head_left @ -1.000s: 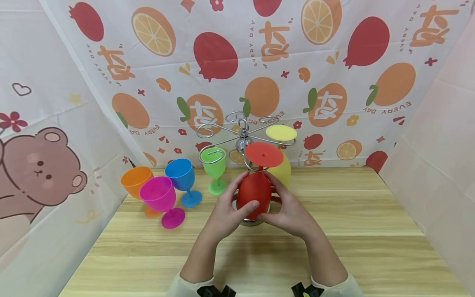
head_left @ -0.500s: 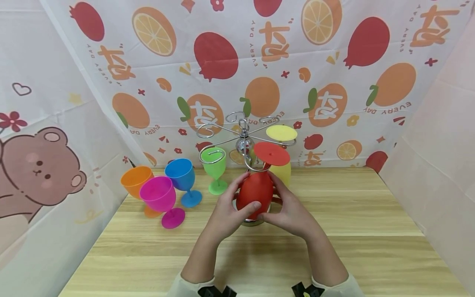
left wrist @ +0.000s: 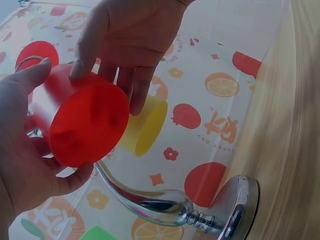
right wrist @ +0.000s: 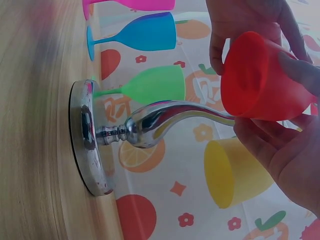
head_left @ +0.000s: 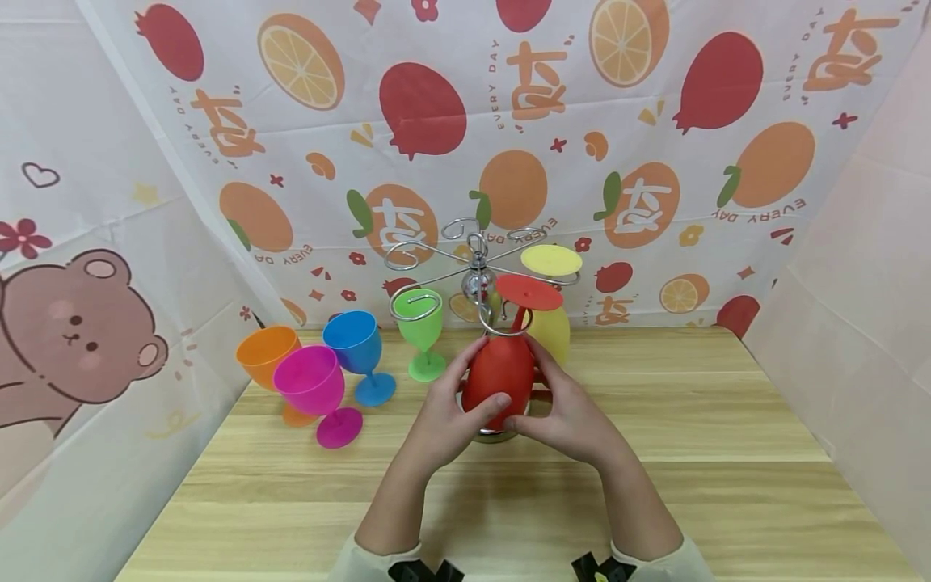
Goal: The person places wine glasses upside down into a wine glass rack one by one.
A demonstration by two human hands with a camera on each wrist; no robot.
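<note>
A red plastic goblet is upside down at the front of a chrome goblet rack. Its stem passes through one of the rack's wire loops, and its round foot sits above the loop, a little tilted. My left hand grips the bowl from the left, thumb across the near side. From the right, my right hand grips the same bowl, its thumb near the rim. Both wrist views show the bowl's open mouth facing the table, with fingers around it. Behind it, a yellow goblet hangs inverted in another loop.
Upright on the wooden table, left of the rack, stand orange, magenta, blue and green goblets. The rack's round chrome base rests on the table. A fruit-print cloth rises behind.
The red goblet's foot has swung right, then risen slightly and come a little back left, its stem still within the loop. Both hands keep their grip in nearly the same place.
</note>
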